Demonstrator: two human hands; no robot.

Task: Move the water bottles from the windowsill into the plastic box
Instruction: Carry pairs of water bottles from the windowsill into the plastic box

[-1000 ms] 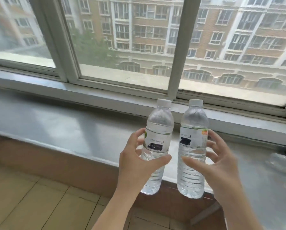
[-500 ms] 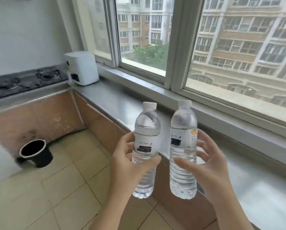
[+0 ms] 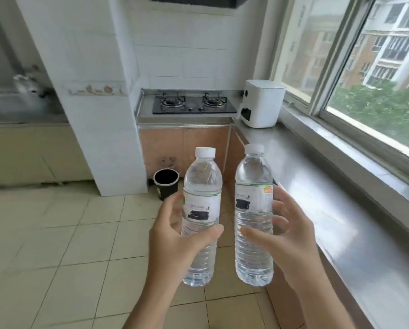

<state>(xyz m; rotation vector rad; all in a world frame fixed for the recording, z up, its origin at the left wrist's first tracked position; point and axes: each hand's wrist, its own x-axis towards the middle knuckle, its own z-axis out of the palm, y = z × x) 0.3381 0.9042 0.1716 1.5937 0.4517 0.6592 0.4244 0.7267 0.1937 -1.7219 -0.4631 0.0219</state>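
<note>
Pale tiled floor (image 3: 56,233) and white tiled walls frame a small kitchen corner, with a long grey steel windowsill surface (image 3: 341,222) running along the right under the window (image 3: 377,79).

Near the camera, the left hand (image 3: 175,243) is closed around the lower half of a clear plastic water bottle with a white cap and white label (image 3: 202,210), thumb across the front just under the label and fingers curled behind it. Just to the right, the right hand (image 3: 291,245) wraps a second clear plastic water bottle with a white cap and a label marked in green and orange (image 3: 253,210), thumb in front below the label, fingers spread around the far side. Both bottles are upright, in the air over the floor, close beside each other but not touching, and off the windowsill.

Both look full, so each probably has real weight for one hand. The thin ribbed walls should give a little under a squeeze, and the smooth label zone looks more slippery than the ridges. Holding at the ribbed waist, as now, seems the safest place; the caps look shut, so tipping should not spill.

Farther off stand a black round bin (image 3: 166,186) on the floor, a black two-burner gas hob (image 3: 194,104), and a white boxy appliance (image 3: 261,103) at the far end of the windowsill. No plastic box is clearly in view.
</note>
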